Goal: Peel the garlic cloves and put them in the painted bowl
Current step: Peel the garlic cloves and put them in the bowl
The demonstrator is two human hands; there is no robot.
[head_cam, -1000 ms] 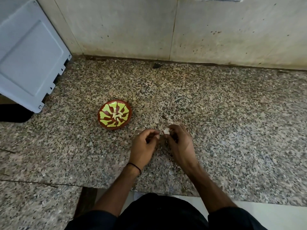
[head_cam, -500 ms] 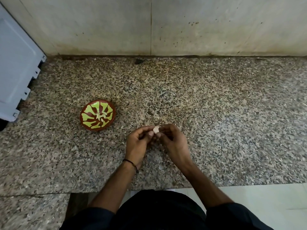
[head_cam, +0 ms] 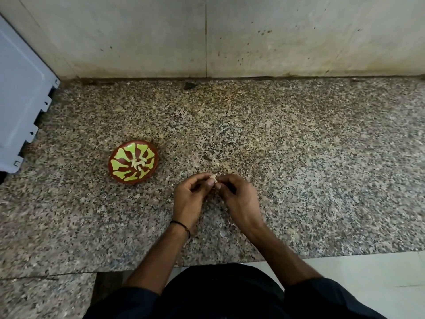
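Observation:
A small pale garlic clove (head_cam: 214, 176) is pinched between the fingertips of both hands over the granite counter (head_cam: 299, 180). My left hand (head_cam: 188, 199) grips it from the left, my right hand (head_cam: 239, 199) from the right. Most of the clove is hidden by the fingers. The painted bowl (head_cam: 133, 162), red-brown with a yellow-green pattern, sits on the counter to the left of my hands. A few pale peeled cloves (head_cam: 139, 164) lie in its middle.
A grey-blue appliance panel (head_cam: 20, 88) stands at the far left edge. A stained wall (head_cam: 230, 35) closes the back of the counter. A small dark bit (head_cam: 189, 85) lies at the wall's foot. Bits of skin (head_cam: 207, 157) lie beyond my hands.
The view has swung to the right, so the bowl and panel sit further left in frame than a second ago. Both hands stay together, working the clove between the fingertips.

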